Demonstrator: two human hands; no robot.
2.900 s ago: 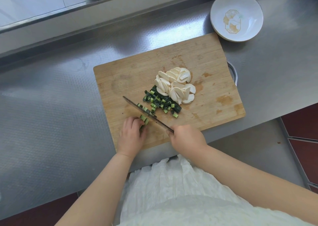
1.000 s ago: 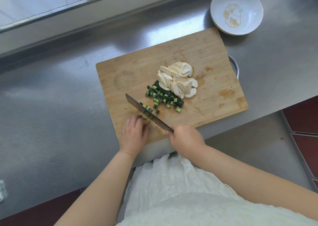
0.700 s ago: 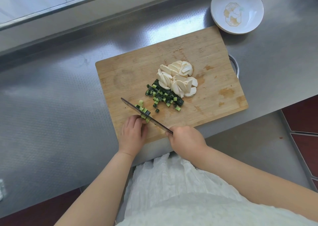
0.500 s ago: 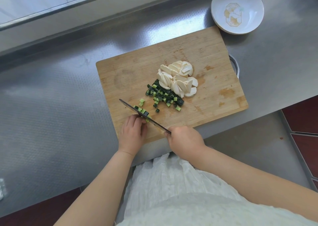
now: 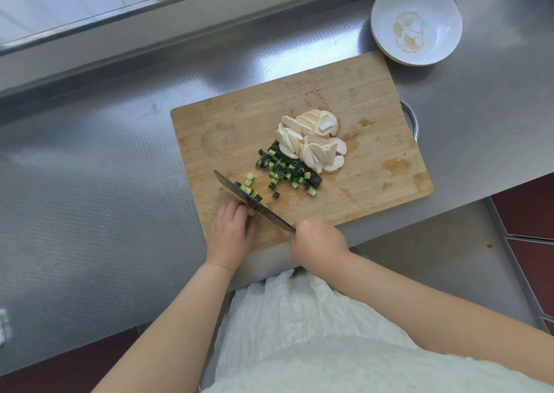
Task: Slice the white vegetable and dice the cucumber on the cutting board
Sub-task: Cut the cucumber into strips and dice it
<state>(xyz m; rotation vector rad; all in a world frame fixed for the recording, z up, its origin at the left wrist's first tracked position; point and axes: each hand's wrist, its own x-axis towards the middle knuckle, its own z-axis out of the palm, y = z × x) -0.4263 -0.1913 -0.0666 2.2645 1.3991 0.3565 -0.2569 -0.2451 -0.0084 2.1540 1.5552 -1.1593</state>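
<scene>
Bright, soft daylight glares off the steel counter (image 5: 90, 159), shadows faint, focus sharp, edges slightly bowed by wide-angle distortion.

Bare board (image 5: 233, 123) lies toward ten o'clock of the white slices (image 5: 311, 141), while the bowl (image 5: 416, 21) blocks the counter (image 5: 90, 183) at the board's two o'clock corner.

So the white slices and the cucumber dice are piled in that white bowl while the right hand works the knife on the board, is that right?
Not quite. The head view shows the white slices and cucumber dice lying on the cutting board; the white bowl holds none of them. The right hand does work the knife on the board.
</scene>
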